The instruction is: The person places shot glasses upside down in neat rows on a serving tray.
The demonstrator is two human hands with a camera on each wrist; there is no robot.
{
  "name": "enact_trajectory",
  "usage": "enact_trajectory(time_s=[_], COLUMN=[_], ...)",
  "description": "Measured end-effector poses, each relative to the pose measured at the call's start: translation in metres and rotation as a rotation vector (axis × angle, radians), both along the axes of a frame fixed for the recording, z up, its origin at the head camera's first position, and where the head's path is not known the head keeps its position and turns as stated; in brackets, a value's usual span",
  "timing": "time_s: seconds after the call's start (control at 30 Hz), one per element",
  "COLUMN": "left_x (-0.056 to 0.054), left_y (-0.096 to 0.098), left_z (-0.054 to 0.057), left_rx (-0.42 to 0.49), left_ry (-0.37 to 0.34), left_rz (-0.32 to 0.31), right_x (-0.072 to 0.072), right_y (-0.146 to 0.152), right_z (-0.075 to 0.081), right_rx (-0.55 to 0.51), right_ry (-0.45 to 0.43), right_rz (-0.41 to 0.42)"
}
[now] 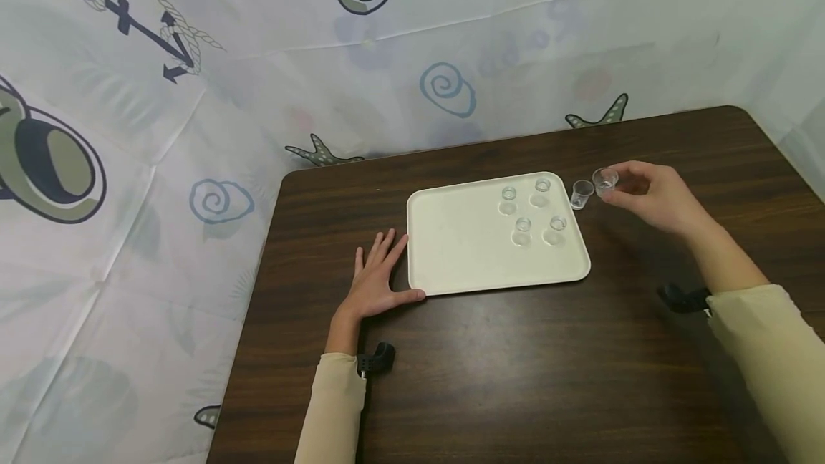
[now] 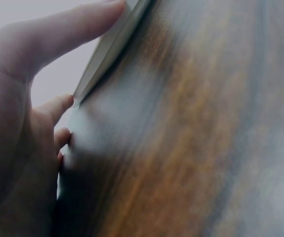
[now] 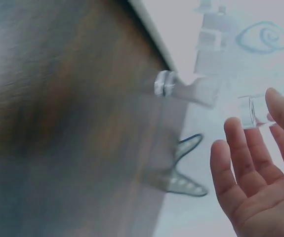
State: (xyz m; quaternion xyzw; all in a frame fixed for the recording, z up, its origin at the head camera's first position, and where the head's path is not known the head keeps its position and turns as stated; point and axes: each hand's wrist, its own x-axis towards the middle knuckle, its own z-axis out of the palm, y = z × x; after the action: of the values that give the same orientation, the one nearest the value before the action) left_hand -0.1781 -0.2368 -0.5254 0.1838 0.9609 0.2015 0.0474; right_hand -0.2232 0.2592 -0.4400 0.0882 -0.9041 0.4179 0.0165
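Between thumb and fingers my right hand pinches a small clear glass, held above the table at the tray's right. Another clear glass stands upright on the table, close beside the right edge of the white tray. Several similar small glasses are on the right half of the tray, their wider ends down. My left hand is spread at the tray's left edge; thumb and fingertips touch its rim. The right wrist view shows the held glass sideways near the thumb.
The dark wooden table extends around the tray. Behind and to the left hangs a white curtain printed with anchors, shells and starfish. A black wrist camera sits on the left wrist and another on the right.
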Motion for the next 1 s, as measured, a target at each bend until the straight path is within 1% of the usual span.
enact_trajectory(time_s=[0.17,0.33,0.43,0.5,0.67,0.77,0.9,1.0], left_x=[0.000,0.001,0.001,0.001,0.001,0.001,0.000,0.001], left_y=[-0.001,-0.001,0.000,0.000,0.000,0.000,0.000,0.000], left_z=[0.000,0.000,0.000,0.001,0.000,-0.001,-0.001,0.000], left_rx=[-0.005,0.000,0.004,0.007,0.006,0.004,0.007,0.008], left_ry=[0.004,0.002,0.003,0.003,0.003,0.008,0.011,0.004], left_rz=[0.000,0.001,0.001,0.001,-0.001,-0.004,-0.004,-0.004], right_x=[-0.003,-0.011,-0.015,-0.018,-0.025,-0.029,-0.033,-0.036], right_y=[-0.017,-0.043,-0.058,-0.068,-0.091,-0.104,-0.122,-0.136], right_z=[0.019,0.030,0.034,0.037,0.037,0.034,0.028,0.022], right_rx=[0.051,0.107,0.157,0.193,0.292,0.359,0.447,0.511], right_ry=[0.067,0.132,0.140,0.122,0.071,0.074,0.117,0.169], right_rz=[0.026,0.122,0.178,0.205,0.275,0.300,0.313,0.323])
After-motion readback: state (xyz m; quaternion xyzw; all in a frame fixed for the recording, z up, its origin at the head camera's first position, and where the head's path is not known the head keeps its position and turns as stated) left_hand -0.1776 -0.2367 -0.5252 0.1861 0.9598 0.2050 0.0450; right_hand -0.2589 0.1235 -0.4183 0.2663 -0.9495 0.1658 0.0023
